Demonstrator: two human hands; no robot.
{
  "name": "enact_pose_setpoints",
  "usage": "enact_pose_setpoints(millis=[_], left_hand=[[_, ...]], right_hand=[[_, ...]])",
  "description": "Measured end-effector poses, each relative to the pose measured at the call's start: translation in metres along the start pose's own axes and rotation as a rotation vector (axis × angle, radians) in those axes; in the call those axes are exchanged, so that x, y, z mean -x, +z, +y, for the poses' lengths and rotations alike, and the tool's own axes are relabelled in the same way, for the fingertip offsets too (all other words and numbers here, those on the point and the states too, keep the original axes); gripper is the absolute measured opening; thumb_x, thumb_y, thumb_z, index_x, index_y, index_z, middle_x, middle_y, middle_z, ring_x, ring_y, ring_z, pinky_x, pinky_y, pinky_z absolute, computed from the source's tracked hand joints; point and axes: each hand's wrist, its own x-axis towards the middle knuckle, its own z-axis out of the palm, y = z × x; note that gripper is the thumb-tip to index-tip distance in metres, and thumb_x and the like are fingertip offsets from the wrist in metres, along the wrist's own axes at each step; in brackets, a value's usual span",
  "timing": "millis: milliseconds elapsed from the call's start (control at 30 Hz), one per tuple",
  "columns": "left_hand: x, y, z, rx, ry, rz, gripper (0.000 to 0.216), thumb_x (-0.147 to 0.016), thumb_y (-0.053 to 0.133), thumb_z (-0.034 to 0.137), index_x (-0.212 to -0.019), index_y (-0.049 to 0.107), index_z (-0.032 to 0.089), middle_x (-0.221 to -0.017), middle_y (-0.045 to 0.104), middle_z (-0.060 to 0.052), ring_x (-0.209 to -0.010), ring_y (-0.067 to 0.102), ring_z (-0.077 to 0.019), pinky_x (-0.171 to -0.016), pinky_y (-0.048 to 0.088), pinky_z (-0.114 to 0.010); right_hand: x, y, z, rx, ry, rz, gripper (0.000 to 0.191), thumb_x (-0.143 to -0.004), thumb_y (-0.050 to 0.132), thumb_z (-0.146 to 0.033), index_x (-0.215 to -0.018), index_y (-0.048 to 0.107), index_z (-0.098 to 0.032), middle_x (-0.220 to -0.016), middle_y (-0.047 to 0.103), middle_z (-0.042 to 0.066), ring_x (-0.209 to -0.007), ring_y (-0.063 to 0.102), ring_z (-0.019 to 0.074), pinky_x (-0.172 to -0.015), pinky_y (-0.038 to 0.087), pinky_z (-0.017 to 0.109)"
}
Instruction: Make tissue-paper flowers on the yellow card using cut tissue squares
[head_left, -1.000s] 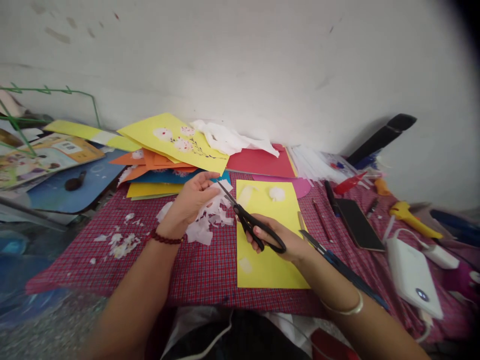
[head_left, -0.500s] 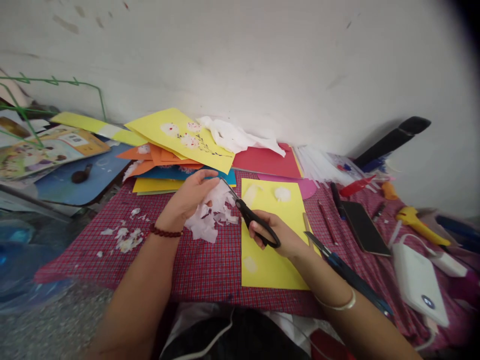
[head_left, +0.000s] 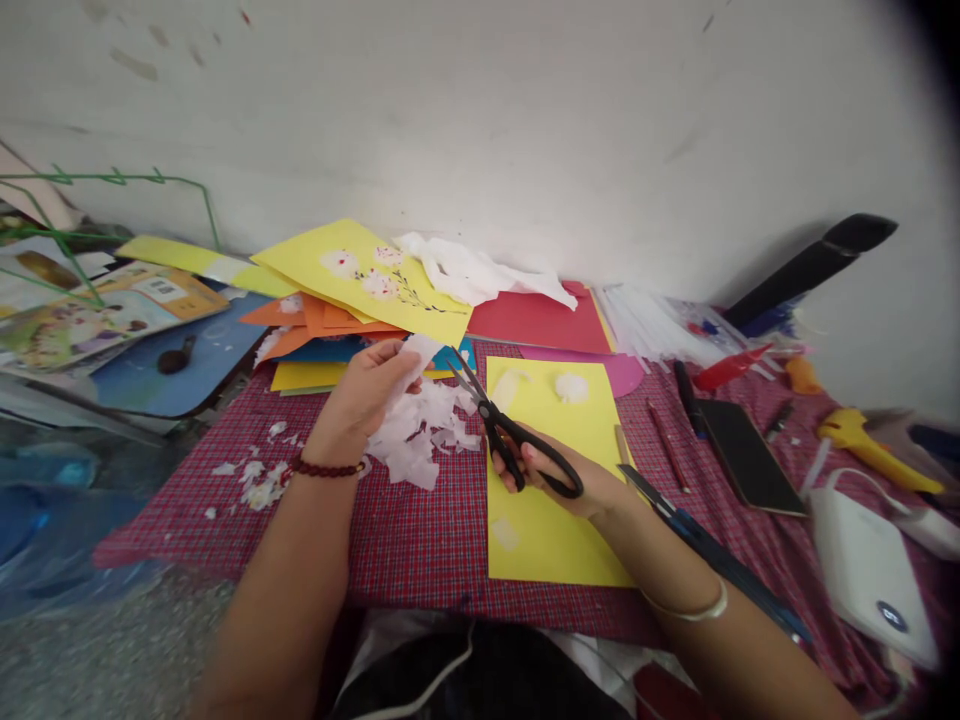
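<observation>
Pinched in the fingers of my left hand [head_left: 375,385] is a piece of white tissue paper [head_left: 422,350]. My right hand [head_left: 555,465] grips black-handled scissors [head_left: 491,412], their blades parted and pointing up-left, just right of the tissue piece and apart from it. Below the blades and left hand lies a heap of white paper scraps [head_left: 416,430] on the checked cloth. Under my right hand rests a yellow sheet [head_left: 555,545] with a white tuft [head_left: 571,388] near its top and pale patches.
Behind my hands are stacked coloured papers and a yellow card [head_left: 352,275] with white flowers. Rightward lie a utility knife [head_left: 705,545], a pencil [head_left: 667,445], a black phone [head_left: 750,455], a white power bank [head_left: 874,570] and a yellow glue gun [head_left: 877,450]. Small scraps [head_left: 262,485] sit at left.
The scissor blades have opened and shifted slightly right, away from my left hand. My left hand has turned and moved slightly down, showing the tissue piece more clearly. The view has shifted a little.
</observation>
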Motion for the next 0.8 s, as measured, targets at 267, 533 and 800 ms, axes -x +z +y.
enact_pose_setpoints(millis=[267,533,800], left_hand=[[0.007,0.007,-0.004,-0.068,-0.118,-0.221,0.014,-0.065,0.073,0.028,-0.069,0.066,0.016,-0.067,0.064,-0.001,-0.054,0.053,-0.0084,-0.052,0.041,-0.022],[0.000,0.011,-0.007,0.151,-0.127,0.010,0.018,-0.059,0.074,0.022,-0.072,0.062,0.016,-0.074,0.068,0.000,-0.055,0.059,-0.0088,-0.050,0.044,-0.020],[0.003,0.013,-0.005,0.184,-0.120,-0.112,0.023,-0.057,0.075,0.023,-0.072,0.058,0.018,-0.061,0.062,0.004,-0.050,0.058,-0.0108,-0.042,0.039,-0.021]], right_hand=[[-0.002,0.000,-0.005,0.052,0.005,-0.070,0.052,-0.088,0.063,-0.066,-0.101,0.054,-0.016,-0.088,0.055,0.003,-0.069,0.051,0.0103,-0.062,0.040,0.026],[0.000,-0.001,-0.001,-0.085,0.025,-0.060,0.054,-0.086,0.067,-0.064,-0.105,0.056,-0.016,-0.086,0.058,0.003,-0.066,0.052,0.0092,-0.059,0.040,0.024],[0.002,-0.002,0.004,-0.193,0.046,-0.091,0.052,-0.086,0.067,-0.063,-0.107,0.059,-0.016,-0.086,0.061,0.003,-0.064,0.054,0.0089,-0.057,0.038,0.023]])
